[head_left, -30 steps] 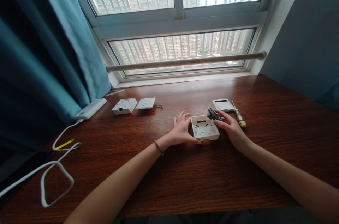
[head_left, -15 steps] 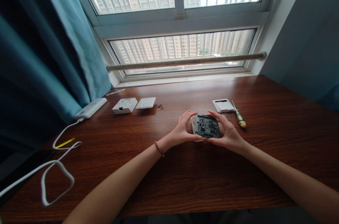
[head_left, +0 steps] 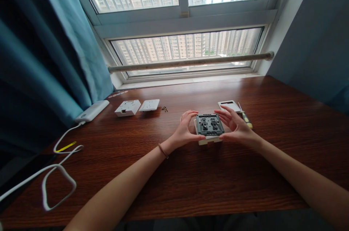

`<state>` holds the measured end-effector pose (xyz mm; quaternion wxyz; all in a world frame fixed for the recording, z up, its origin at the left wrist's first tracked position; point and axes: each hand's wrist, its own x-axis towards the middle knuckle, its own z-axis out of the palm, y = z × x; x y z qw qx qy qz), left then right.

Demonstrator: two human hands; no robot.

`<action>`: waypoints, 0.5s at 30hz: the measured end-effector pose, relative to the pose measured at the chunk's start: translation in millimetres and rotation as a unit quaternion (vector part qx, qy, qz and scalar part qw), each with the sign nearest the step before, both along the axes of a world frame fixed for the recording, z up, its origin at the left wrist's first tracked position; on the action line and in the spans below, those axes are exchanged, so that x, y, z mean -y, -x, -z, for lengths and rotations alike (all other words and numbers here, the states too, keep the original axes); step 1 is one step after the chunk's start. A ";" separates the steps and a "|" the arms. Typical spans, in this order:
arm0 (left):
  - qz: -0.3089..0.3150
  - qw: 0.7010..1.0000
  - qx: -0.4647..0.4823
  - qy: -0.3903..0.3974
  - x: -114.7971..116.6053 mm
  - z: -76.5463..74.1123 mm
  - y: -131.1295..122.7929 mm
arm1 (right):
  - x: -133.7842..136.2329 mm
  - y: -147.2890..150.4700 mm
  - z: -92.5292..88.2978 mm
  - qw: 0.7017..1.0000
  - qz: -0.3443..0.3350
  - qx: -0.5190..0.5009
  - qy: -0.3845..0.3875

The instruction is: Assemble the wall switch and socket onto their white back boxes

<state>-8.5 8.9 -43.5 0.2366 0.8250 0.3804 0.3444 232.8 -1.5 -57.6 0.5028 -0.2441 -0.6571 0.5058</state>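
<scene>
A dark grey switch module [head_left: 209, 124] lies flat on top of a white mounting box [head_left: 209, 140] in the middle of the wooden table [head_left: 191, 180]. My left hand [head_left: 183, 132] curls round their left side, thumb at the near corner and fingertips at the far corner. My right hand [head_left: 235, 127] does the same on the right side, thumb against the near right corner and fingers reaching over the far edge. Both hands grip the module between thumb and fingers.
Behind my right hand lie a white cover plate [head_left: 229, 105] and a yellow-handled screwdriver [head_left: 247, 118]. Further left are small dark screws [head_left: 164, 108], a white socket plate [head_left: 149, 105], a second white box [head_left: 127, 108], a white power bank [head_left: 92, 111] and its looped cable [head_left: 58, 178]. A blue curtain [head_left: 49, 52] hangs at left.
My right hand brought the dark module from the box's far right corner over the open box. It was held tilted, then laid flat onto the box with both hands at its sides.
</scene>
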 end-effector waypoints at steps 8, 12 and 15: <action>0.005 0.996 -0.091 -0.023 2.0 -6.0 1.8 | -5.1 -0.8 9.6 0.998 -0.002 0.056 0.015; 0.000 0.993 -0.119 -0.020 0.3 -2.8 2.3 | -4.2 -2.3 10.0 0.995 0.015 0.092 0.025; 0.007 0.991 -0.136 -0.015 -0.1 -2.2 2.2 | -3.5 -3.0 10.6 0.994 0.005 0.095 0.045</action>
